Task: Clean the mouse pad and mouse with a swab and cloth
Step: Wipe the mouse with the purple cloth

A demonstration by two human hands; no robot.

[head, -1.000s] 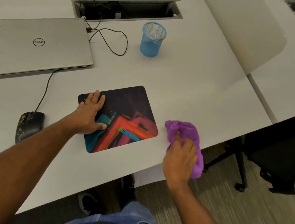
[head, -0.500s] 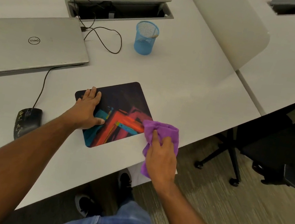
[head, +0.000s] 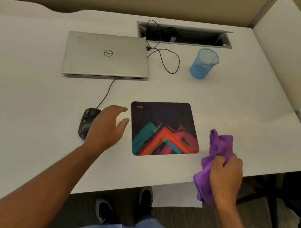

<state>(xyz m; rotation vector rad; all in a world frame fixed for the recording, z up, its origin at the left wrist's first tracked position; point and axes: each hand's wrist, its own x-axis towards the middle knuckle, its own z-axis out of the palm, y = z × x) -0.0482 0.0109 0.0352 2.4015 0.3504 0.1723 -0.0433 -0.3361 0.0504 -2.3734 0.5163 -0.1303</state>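
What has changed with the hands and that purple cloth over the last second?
The left hand has lifted off the mouse pad and now hovers open between the pad and the mouse. The right hand, which half a second ago had the purple cloth on the pad's right edge, has pulled it off to the right, bunched in its grip. Pad, mouse, laptop and blue cup appear to lie as before.

The closed laptop (head: 107, 56) lid bears a round Dell logo; the mouse pad (head: 164, 129) corner print is unreadable.
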